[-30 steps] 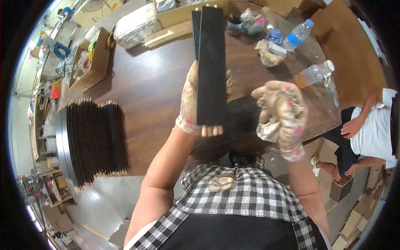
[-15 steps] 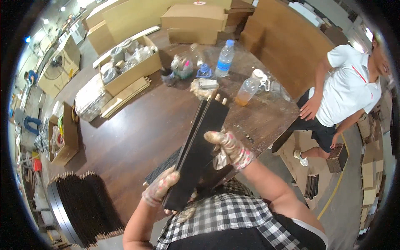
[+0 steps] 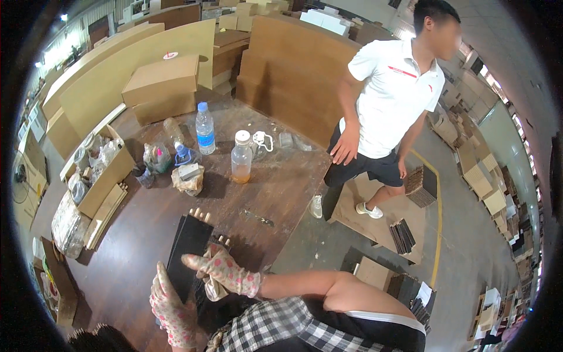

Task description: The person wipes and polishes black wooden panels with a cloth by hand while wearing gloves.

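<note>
In front of me I hold two or so flat black boards (image 3: 193, 234), tilted, with pale wooden dowels sticking out of their far ends. My left hand (image 3: 173, 308), in a white glove with a pink pattern, presses along their left edge with straight fingers. Across their face lies the thumb of my right hand (image 3: 229, 273), gloved alike. A crumpled whitish rag (image 3: 217, 289) is bunched under its curled fingers. More dowel ends (image 3: 223, 240) show just beyond my right hand, on black pieces mostly hidden by it.
On the brown table (image 3: 258, 205) stand a blue-capped water bottle (image 3: 205, 130), a bottle with amber liquid (image 3: 241, 158) and a carton of wrapped parts (image 3: 105, 179). A person in a white shirt (image 3: 393, 94) stands beyond the right edge. Dark stacked boards (image 3: 94, 338) sit lower left.
My view has swung right, so the table's things appear further left. My left hand now lies straighter along the boards' edge. The person's head has turned aside.
</note>
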`<action>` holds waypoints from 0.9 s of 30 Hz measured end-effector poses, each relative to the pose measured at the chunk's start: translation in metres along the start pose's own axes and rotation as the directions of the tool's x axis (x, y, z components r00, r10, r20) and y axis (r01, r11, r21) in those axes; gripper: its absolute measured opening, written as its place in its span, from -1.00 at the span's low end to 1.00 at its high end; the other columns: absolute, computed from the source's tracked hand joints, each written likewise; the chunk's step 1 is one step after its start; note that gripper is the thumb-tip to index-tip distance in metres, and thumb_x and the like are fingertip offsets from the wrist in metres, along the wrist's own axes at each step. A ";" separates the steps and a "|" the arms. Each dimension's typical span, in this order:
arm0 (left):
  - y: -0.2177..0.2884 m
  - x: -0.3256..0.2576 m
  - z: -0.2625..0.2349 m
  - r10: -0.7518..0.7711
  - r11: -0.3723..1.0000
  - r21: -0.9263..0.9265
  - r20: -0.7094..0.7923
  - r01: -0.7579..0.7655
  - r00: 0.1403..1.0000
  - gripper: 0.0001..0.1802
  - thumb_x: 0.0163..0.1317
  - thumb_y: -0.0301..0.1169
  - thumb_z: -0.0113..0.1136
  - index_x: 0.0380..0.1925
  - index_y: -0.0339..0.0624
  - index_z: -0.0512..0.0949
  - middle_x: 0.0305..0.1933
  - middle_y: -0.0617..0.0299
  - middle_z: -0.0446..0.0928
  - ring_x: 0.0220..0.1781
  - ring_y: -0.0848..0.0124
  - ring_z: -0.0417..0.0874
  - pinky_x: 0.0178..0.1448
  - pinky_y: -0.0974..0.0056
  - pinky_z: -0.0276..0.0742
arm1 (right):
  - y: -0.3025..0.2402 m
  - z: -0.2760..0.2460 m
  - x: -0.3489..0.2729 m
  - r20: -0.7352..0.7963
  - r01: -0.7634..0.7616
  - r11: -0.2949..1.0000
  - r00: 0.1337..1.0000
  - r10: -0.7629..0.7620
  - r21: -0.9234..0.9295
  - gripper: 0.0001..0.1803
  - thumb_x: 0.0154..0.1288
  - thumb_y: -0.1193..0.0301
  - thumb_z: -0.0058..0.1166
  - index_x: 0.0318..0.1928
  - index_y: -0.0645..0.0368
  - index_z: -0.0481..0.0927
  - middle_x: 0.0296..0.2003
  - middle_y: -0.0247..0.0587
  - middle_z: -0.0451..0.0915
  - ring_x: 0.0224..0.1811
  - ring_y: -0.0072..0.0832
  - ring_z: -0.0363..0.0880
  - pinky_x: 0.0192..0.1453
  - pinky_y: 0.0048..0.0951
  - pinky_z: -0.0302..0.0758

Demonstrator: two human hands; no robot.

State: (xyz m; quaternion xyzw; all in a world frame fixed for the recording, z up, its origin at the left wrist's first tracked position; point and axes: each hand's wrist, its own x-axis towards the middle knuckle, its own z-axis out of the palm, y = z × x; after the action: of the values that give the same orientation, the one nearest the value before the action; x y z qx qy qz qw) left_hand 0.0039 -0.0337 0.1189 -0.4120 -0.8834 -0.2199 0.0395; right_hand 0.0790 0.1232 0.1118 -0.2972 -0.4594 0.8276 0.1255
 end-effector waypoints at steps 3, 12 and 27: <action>-0.006 -0.008 -0.003 0.056 0.983 -0.172 -0.082 -0.069 0.995 -0.04 -0.16 -0.53 0.40 0.35 -0.28 0.23 0.08 -0.10 0.49 0.13 -0.09 0.49 0.21 0.01 0.40 | 0.031 -0.022 0.024 0.439 -0.272 0.914 0.890 0.121 0.300 -0.65 0.20 0.21 0.36 -0.19 0.21 0.60 -0.44 -0.41 0.61 -0.45 -0.67 0.57 -0.43 -0.59 0.47; 0.011 -0.030 -0.052 -0.024 0.746 -0.635 0.276 0.201 0.961 -0.14 0.08 -0.52 0.36 0.40 -0.25 0.19 0.36 -0.11 0.33 0.40 0.10 0.32 0.46 0.17 0.18 | 0.073 -0.038 0.044 0.563 -0.154 0.953 0.826 -0.021 0.261 -0.26 0.21 0.50 0.31 0.37 0.09 0.28 -0.01 -0.26 0.58 0.02 -0.55 0.57 0.11 -0.48 0.56; -0.046 -0.105 -0.037 -0.515 0.735 -0.523 -0.013 0.433 0.857 -0.28 0.24 -0.25 0.28 0.35 -0.25 0.26 0.18 -0.18 0.41 0.18 -0.08 0.45 0.26 0.01 0.36 | 0.012 0.014 0.017 0.661 0.059 0.975 0.743 0.101 -0.216 -0.33 0.28 0.39 0.23 0.33 0.26 0.27 0.01 -0.05 0.56 -0.31 -0.70 0.44 -0.33 -0.61 0.45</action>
State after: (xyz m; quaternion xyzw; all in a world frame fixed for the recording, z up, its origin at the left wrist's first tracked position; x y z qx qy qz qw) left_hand 0.0343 -0.1493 0.1094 -0.1499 -0.8646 -0.4762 -0.0571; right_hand 0.0574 0.1153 0.1015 0.0016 -0.5601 0.8234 -0.0910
